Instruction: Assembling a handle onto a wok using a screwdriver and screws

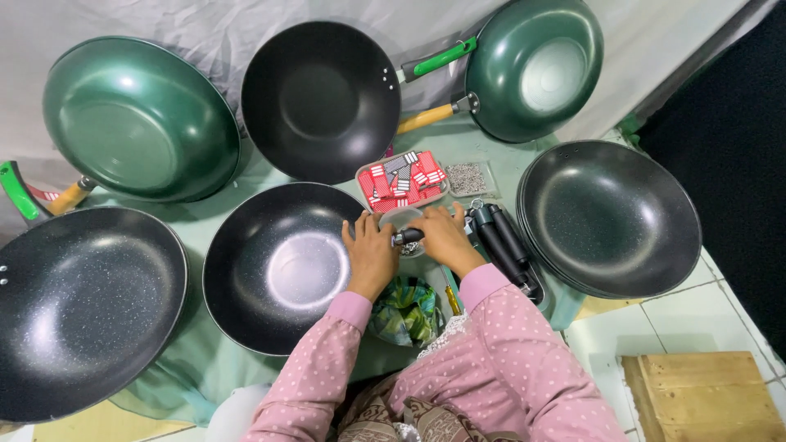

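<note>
Head view: both hands meet at frame centre on a short black handle (407, 236) lying just off the 3 o'clock rim of the centre black wok (274, 266). Left hand (370, 254) curled over the wok rim, fingertips closed on the handle's near end; right hand (444, 239) wrapped on the other end, fingers pressed shut around it. A small clear dish (403, 218) sits under and behind the handle, contents can't tell. At 12 o'clock from the hands, a clear tray of red-and-white tags (401, 180), with a bag of small metal fasteners (467, 178) just beside it at 1 o'clock. At 3 o'clock, a bundle of black handles (503, 242), touching a stack of black woks (610, 217). At 6 o'clock, a crumpled green patterned cloth (404, 309) between the pink dotted sleeves (524, 360). Outward: black wok (319, 98) at 11 o'clock, green woks at 10 (139, 119) and 1 o'clock (532, 65), a speckled black wok (78, 307) at 9. Everything sits on a pale green sheet (246, 368) over the floor; grey cloth (205, 29) backs it at 12, white tile (696, 319) and a wooden board (704, 393) at 4 o'clock.
</note>
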